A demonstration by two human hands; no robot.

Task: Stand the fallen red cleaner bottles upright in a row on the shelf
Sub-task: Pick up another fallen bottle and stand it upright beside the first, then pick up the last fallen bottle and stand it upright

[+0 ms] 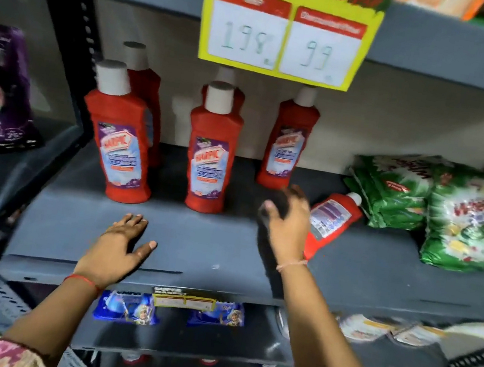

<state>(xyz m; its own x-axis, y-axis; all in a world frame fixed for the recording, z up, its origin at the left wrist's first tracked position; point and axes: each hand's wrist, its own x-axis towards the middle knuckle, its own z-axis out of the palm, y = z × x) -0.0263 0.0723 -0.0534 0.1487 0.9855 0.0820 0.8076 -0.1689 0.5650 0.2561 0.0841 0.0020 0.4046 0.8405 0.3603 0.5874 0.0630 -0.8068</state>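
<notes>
Fallen bottle [331,221] beside right hand [287,219] (touching?).

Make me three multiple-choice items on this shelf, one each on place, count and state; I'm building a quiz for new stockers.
1. Where does the fallen bottle lie?
A. Left of the purple pack
B. Between the right hand and the green packs
C. On the floor

2. How many red bottles stand upright?
A. Two
B. Five
C. Eight

3. What is the left hand doing?
A. Holding a bottle
B. Gripping the price sign
C. Open and empty above the shelf

Answers: 1 B, it lies beside the green packs; 2 B, three in front, two behind; 3 C, fingers spread, holding nothing.
</notes>
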